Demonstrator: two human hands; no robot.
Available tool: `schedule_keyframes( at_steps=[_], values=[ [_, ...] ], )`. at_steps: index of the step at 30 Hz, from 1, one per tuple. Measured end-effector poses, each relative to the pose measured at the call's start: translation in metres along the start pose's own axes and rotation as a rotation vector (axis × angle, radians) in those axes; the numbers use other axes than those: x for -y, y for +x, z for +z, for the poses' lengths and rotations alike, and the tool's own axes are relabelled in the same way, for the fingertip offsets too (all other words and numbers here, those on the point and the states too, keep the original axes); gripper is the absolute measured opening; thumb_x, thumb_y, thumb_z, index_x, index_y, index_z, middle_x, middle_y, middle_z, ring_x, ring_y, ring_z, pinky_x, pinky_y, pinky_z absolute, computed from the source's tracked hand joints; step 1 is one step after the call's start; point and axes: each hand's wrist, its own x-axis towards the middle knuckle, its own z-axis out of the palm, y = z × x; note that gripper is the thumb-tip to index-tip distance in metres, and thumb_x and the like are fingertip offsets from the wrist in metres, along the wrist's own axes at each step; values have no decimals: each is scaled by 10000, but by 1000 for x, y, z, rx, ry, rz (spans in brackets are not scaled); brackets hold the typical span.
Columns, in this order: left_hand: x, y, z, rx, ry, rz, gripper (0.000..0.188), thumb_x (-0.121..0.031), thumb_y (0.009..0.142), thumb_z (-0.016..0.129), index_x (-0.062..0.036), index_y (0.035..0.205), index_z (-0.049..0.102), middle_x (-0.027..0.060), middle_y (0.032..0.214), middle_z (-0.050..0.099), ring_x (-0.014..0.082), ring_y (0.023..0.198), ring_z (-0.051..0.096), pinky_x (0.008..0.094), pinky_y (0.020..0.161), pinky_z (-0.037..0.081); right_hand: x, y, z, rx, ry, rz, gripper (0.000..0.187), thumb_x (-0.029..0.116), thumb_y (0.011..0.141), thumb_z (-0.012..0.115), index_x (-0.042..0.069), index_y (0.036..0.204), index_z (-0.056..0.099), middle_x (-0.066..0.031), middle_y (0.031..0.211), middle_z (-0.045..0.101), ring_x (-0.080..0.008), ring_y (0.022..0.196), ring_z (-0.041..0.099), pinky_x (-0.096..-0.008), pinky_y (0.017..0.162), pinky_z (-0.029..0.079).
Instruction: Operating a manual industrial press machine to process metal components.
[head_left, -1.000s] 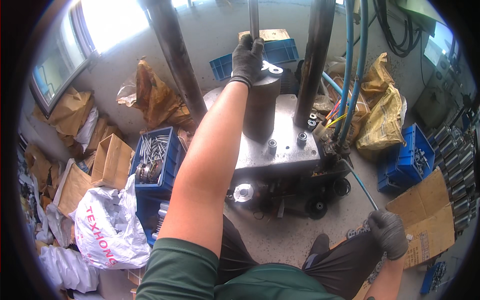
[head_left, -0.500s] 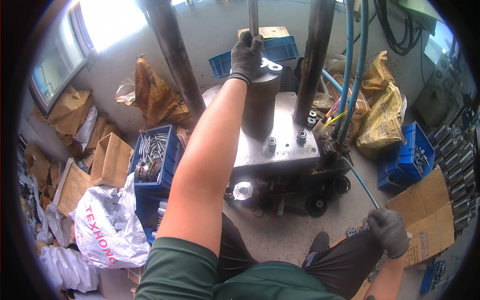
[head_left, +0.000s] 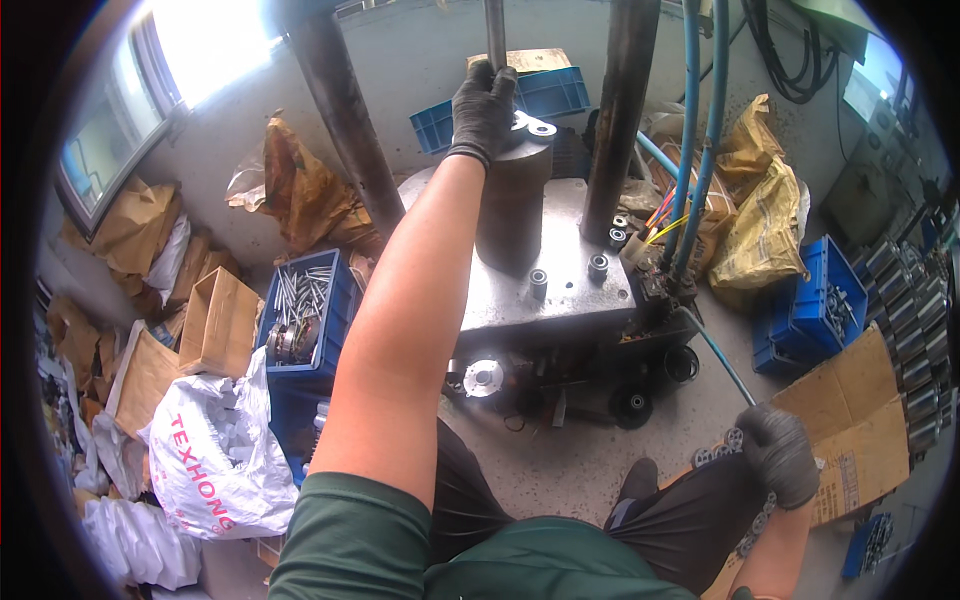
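Observation:
My left hand (head_left: pixel 483 112), in a dark glove, reaches out to the top of a thick steel cylinder (head_left: pixel 512 215). Its fingers are closed around the lower end of an upright metal rod (head_left: pixel 495 32); the hand hides that end. Beside those fingers, a silver metal part with a round hole (head_left: pixel 542 130) lies on the cylinder's top. The cylinder stands on a shiny metal plate (head_left: pixel 570 305), where small ringed metal bushings (head_left: pixel 598 267) also stand. Low on the right, my gloved right hand (head_left: pixel 780 455) is wrapped round the end of a long thin lever (head_left: pixel 722 362) running up to the machine.
Dark steel columns (head_left: pixel 350 120) (head_left: pixel 622 120) flank the cylinder. Blue hoses (head_left: pixel 718 110) hang at the right. A blue crate of bolts (head_left: pixel 310 310) and a white sack (head_left: pixel 215 450) sit left. An opened cardboard sheet (head_left: pixel 850 430) and blue bins (head_left: pixel 810 310) are right.
The whole view has shifted slightly, so the machine appears a little farther left and up. Both hands keep their holds; the right hand and lever end show only a small shift.

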Motion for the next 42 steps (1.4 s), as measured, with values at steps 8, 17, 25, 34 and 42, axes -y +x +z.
schedule_keyframes(
  at_steps=[8,17,25,34,42],
  values=[
    [-1,0,-8,15,-263,-117,219,-235,1043,585,-47,1134,653,76,787,672,158,668,627,303,628,530,-3,85,-28,-533,65,-207,106,28,908,737,53,993,681,-142,874,669,-340,831,675,-430,750,534],
    [10,10,-1,93,-363,-99,317,-179,979,455,-34,1164,668,74,805,670,158,681,634,328,619,557,-29,201,-81,-860,-189,-463,152,108,1004,718,37,1135,687,-176,1002,715,-358,913,717,-411,821,564],
    [6,8,-16,73,-382,-142,323,-171,984,444,-39,1179,665,82,790,678,177,671,643,340,617,575,-11,38,-37,285,220,39,290,178,872,770,35,1124,763,-149,932,725,-322,850,717,-430,804,577],
    [7,8,-11,97,-294,-121,322,-162,1003,415,-32,1176,653,115,843,698,219,716,674,350,679,575,9,12,-23,268,46,43,503,167,863,693,87,1360,696,-217,1086,743,-362,933,737,-451,899,574],
    [6,6,-10,74,-401,-167,276,-127,965,452,-26,1099,671,94,796,666,197,670,644,348,596,573,-5,21,-25,109,122,46,568,101,852,662,95,1420,658,-184,1112,761,-344,864,753,-435,856,597]
  ],
)
